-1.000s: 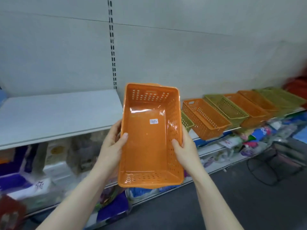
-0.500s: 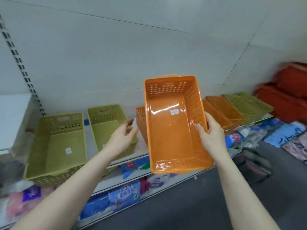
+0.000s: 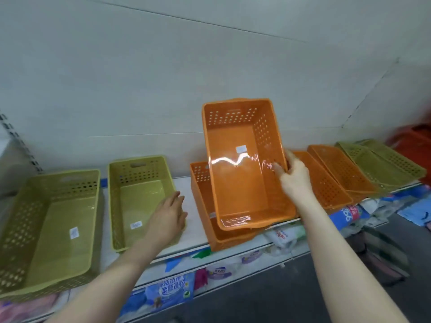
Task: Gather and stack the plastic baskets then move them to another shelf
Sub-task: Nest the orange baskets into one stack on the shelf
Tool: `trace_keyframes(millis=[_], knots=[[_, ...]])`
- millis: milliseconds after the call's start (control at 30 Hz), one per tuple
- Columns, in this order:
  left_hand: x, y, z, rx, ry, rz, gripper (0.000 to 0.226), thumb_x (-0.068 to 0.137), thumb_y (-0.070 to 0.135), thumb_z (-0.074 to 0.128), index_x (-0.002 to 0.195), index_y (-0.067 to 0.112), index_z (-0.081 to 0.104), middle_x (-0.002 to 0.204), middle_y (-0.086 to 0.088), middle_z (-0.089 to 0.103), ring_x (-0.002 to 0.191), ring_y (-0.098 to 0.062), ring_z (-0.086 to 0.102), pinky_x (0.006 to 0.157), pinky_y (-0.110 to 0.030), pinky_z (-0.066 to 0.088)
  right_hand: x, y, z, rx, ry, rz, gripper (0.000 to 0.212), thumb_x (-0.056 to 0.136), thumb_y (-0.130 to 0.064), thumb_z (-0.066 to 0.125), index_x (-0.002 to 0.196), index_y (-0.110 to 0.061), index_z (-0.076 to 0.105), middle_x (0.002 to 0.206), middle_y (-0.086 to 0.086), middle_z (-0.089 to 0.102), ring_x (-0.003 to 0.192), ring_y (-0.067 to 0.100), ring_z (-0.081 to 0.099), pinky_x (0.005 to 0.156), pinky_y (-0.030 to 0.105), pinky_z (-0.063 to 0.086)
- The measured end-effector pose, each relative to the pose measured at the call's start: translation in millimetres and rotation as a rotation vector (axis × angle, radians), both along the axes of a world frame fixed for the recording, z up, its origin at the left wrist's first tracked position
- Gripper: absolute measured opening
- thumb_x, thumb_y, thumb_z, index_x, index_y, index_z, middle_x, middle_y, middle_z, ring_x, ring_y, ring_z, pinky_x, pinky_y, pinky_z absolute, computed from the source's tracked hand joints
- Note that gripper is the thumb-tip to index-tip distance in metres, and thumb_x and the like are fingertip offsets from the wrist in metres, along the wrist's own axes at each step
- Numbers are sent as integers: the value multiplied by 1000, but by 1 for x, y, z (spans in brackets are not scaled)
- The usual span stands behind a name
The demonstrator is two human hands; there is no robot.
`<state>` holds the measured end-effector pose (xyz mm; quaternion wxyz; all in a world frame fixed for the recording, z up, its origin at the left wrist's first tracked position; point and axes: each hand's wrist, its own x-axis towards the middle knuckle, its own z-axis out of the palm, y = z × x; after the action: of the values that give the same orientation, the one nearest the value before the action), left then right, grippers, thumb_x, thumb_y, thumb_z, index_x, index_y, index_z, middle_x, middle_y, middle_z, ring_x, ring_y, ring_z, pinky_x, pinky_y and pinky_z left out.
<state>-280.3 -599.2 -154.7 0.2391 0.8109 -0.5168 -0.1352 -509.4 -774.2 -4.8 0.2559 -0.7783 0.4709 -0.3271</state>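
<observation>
My right hand (image 3: pixel 295 178) grips the right wall of an orange basket (image 3: pixel 240 180), held tilted above a second orange basket (image 3: pixel 203 194) that stands on the white shelf (image 3: pixel 193 227). My left hand (image 3: pixel 169 217) is open and lies on the right rim of a green basket (image 3: pixel 137 201). A larger-looking green basket (image 3: pixel 51 229) stands at the left. Further right lean more orange baskets (image 3: pixel 331 176) and green baskets (image 3: pixel 382 164), overlapping each other.
A white back panel rises behind the shelf, with a slotted upright (image 3: pixel 21 145) at the left. Below the shelf lie packaged goods (image 3: pixel 170 290) in blue and pink wrapping. Red items (image 3: pixel 415 141) sit at the far right. Dark floor (image 3: pixel 279 299) lies below.
My left hand let go of the orange basket and dropped onto the green basket's rim. My right hand alone carried the orange basket rightward, down over the orange one on the shelf.
</observation>
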Motion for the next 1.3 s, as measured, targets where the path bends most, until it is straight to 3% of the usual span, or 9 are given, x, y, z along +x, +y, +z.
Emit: trace_keyframes(millis=[133,267,433,600,667,767,867,1100,1300], knots=[[5,3,-11,-38,-51,-8,48,91,23,60,135,5,53,149,-12,44,129,-35,49,103,-43,43,19,-27,-39,165,207,51,42,89,-9,61,128,-22,61,124,6,68,116,27,62,100,43,47],[10,4,-7,12,-88,-16,47,90,26,59,134,10,54,150,-5,44,131,-32,45,108,-41,39,29,-25,-71,360,264,91,38,93,-4,57,129,-14,60,118,5,67,108,20,61,89,28,43],[-13,-8,14,-87,-79,152,40,94,21,51,129,5,59,132,-13,61,119,-37,56,100,-41,44,35,-26,-99,238,472,14,45,93,-11,57,138,-14,50,134,16,56,124,36,52,100,39,41],[-52,-41,41,99,714,318,70,91,63,39,147,20,37,139,-6,56,121,-27,58,103,-36,44,30,-32,-109,445,421,168,44,94,-5,46,136,-17,39,112,9,62,108,32,62,85,36,47],[-62,-50,44,87,892,409,52,93,48,48,138,22,46,131,-7,62,111,-28,63,97,-44,50,26,-39,-107,488,370,213,35,95,-6,46,127,-21,45,104,0,58,105,26,61,83,32,45],[-77,-56,43,19,864,543,37,92,8,45,127,13,53,121,-15,64,97,-27,61,83,-38,52,18,-42,-99,487,277,272,29,93,-4,48,110,-28,49,101,-5,59,93,15,57,79,27,41],[-94,-58,61,-124,838,575,33,91,0,46,117,17,56,113,-13,64,91,-24,58,73,-32,46,7,-50,-85,468,130,338,32,93,-3,49,109,-30,54,103,-6,63,98,15,60,83,28,44],[-127,-94,128,-364,520,490,47,88,18,58,130,35,52,118,0,68,105,-23,65,93,-43,51,-30,-96,-26,335,-110,324,38,95,-12,58,132,-22,55,123,-5,64,112,16,61,102,41,48],[-167,-164,168,-435,555,281,57,85,40,62,139,35,43,132,6,60,117,-20,60,98,-47,51,-89,-151,13,170,-244,212,38,97,-13,54,134,-21,54,118,-4,67,102,13,65,88,30,55]])
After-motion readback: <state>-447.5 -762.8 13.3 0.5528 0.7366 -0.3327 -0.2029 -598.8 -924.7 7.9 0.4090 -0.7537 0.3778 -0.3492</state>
